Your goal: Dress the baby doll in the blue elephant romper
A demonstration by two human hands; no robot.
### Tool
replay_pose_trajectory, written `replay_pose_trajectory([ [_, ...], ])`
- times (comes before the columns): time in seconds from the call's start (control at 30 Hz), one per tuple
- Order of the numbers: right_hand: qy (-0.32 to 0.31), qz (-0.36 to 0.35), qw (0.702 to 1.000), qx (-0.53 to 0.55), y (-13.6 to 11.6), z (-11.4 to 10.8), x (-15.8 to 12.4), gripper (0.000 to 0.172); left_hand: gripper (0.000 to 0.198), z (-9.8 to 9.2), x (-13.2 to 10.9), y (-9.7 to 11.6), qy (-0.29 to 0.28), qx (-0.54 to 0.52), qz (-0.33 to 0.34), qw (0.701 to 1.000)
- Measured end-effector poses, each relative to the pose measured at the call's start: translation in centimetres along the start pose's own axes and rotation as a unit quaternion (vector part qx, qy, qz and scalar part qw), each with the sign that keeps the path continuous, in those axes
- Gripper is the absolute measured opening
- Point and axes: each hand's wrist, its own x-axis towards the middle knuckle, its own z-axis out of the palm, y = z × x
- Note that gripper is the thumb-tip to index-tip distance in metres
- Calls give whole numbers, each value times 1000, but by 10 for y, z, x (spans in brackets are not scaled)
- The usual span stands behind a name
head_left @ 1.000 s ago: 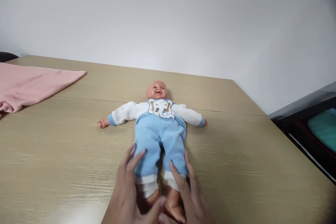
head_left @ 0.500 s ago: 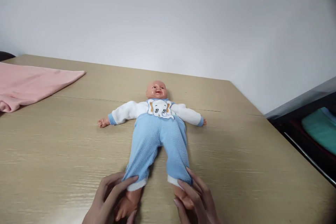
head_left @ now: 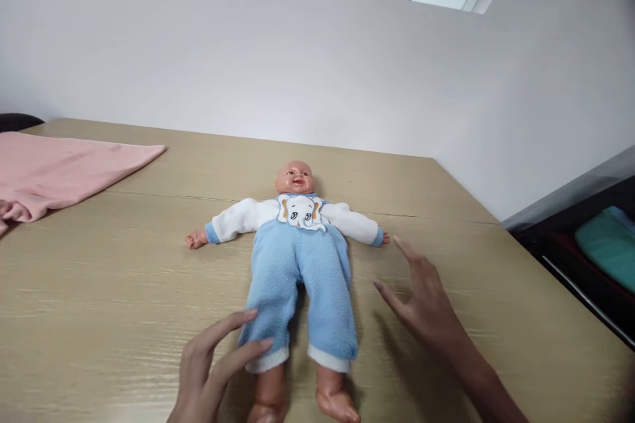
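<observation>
A baby doll lies on its back on the wooden table, head toward the wall and arms spread wide. It wears light blue fleece trousers with white cuffs and a white long-sleeved top with an elephant face on the chest. My left hand is at the trouser leg on the left, fingers apart, with fingertips over the cloth near the cuff. My right hand hovers above the table beside the doll's small hand on the right, fingers apart and holding nothing.
A pink cloth lies at the table's far left. Behind the table stands a white wall with an opening above. Past the right edge, a green cloth sits in a dark space.
My right hand has left the trouser cuff and moved up and right toward the doll's hand. My left hand has loosened from around the ankle. The doll's legs lie slightly closer together.
</observation>
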Motion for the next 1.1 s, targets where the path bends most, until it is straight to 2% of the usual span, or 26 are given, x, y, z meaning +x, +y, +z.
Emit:
replay_pose_trajectory([
  [0.07, -41, -34, 998, 20, 22, 13, 31, 84, 47, 2, 35, 19, 10, -25, 35, 999],
  [0.1, -57, -50, 996, 37, 31, 20, 46, 86, 44, 4, 56, 28, -21, -39, 41, 998],
  [0.13, -80, -58, 993, 57, 37, 26, 60, 85, 39, 5, 77, 36, -48, -46, 34, 997],
  [0.2, -116, -65, 986, 100, 46, 34, 83, 75, 29, 10, 118, 45, -63, -50, 28, 996],
  [0.27, -132, -61, 982, 123, 49, 32, 101, 58, 28, 15, 153, 43, -82, -55, 44, 994],
  [0.37, -97, -55, 985, 130, 47, 13, 123, 42, 32, 25, 194, 28, -102, -52, 68, 991],
  [0.47, -52, -96, 989, 99, 32, -18, 147, 35, 44, 37, 230, 12, -114, -61, 95, 987],
  [0.5, -55, -115, 988, 88, 23, -28, 156, 33, 51, 42, 242, 9, -112, -67, 113, 985],
  [0.6, -79, -188, 978, 37, -18, -54, 186, 36, 79, 59, 279, 5, -109, -103, 153, 977],
  [0.67, -88, -236, 968, 16, -50, -67, 204, 31, 80, 71, 300, 3, -117, -139, 152, 972],
  [0.73, -74, -276, 958, 35, -79, -74, 215, 30, 56, 81, 314, -1, -114, -202, 126, 965],
  [0.8, -51, -280, 952, 115, -101, -74, 216, 36, 33, 85, 320, -9, -68, -291, 67, 952],
  [0.83, -28, -258, 950, 174, -108, -69, 214, 43, 28, 85, 319, -13, -34, -340, 32, 939],
  [0.9, 31, -170, 938, 301, -114, -52, 203, 54, 23, 79, 315, -21, 19, -428, -19, 903],
  [0.97, 57, -63, 913, 400, -115, -27, 187, 50, 17, 71, 310, -28, 42, -509, -21, 859],
  [1.03, -2, 11, 888, 460, -114, -2, 171, 32, 15, 64, 306, -33, 74, -574, 11, 816],
  [1.1, -74, 36, 863, 499, -117, 17, 157, 23, 15, 60, 304, -37, 117, -614, 47, 779],
])
